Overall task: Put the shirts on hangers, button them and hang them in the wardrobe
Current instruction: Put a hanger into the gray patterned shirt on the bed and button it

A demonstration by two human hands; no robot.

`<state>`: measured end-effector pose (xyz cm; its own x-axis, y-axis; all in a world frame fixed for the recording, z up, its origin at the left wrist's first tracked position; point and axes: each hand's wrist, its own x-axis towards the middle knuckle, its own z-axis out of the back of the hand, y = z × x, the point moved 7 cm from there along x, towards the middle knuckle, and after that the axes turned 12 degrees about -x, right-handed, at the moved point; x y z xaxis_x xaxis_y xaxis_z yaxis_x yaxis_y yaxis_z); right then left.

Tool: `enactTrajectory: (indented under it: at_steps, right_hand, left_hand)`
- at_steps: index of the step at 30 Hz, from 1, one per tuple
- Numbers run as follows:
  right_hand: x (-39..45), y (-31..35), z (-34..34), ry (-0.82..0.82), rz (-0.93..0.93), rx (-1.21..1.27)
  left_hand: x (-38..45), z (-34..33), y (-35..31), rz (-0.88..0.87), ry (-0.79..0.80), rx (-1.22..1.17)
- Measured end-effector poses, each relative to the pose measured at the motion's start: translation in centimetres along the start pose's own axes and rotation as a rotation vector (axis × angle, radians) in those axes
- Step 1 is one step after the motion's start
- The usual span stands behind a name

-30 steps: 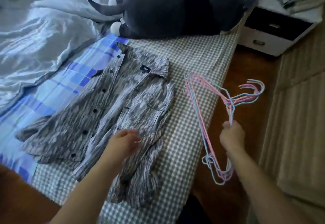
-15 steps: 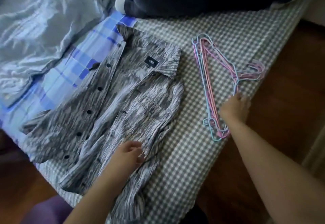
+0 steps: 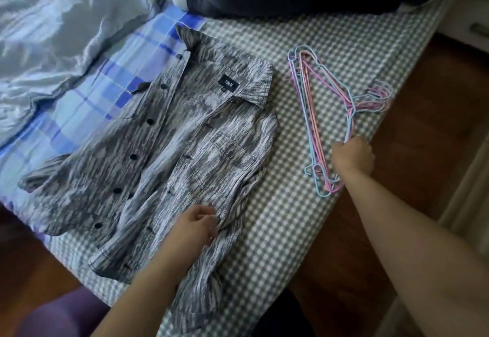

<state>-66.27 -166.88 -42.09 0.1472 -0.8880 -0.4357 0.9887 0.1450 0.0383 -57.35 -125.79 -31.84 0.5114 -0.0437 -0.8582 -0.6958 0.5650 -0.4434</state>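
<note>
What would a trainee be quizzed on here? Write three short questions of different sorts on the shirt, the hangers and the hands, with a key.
1. True or false: the grey patterned shirt is already on a hanger.
2. Multiple choice: the bundle of hangers lies on A) the wooden floor, B) the checked bedsheet, C) the shirt.
3. Fill in: the right hand grips the hangers, while the left hand rests on the ____.

Key
1. False: it lies flat and unbuttoned on the bed, off any hanger.
2. B: beside the shirt, near the bed's edge.
3. shirt, near its lower front.
</note>
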Motion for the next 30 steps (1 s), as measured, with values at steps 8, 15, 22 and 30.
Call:
enactTrajectory:
  at_steps: [8, 15, 22, 30]
  right_hand:
    - [-8.7, 1.9, 4.6, -0.041, -0.067, 0.176]
    - [-30.2, -0.2, 6.7, -0.223, -0.067, 0.159]
    - [-46.6, 2.4, 1.8, -0.095, -0.046, 0.132]
    - [-53.2, 4.5, -7.5, 0.116, -0.001, 0.195]
  left_hand:
    - [-1.4, 9.6, 1.7, -0.135, 0.096, -0.082]
    - [-2.4, 25.8, 9.7, -0.050, 0.218, -0.117]
    - [-1.3, 42.5, 16.6, -0.002, -0.006, -0.218]
    - [-2.5, 43.1, 17.0, -0.068, 0.046, -0.155]
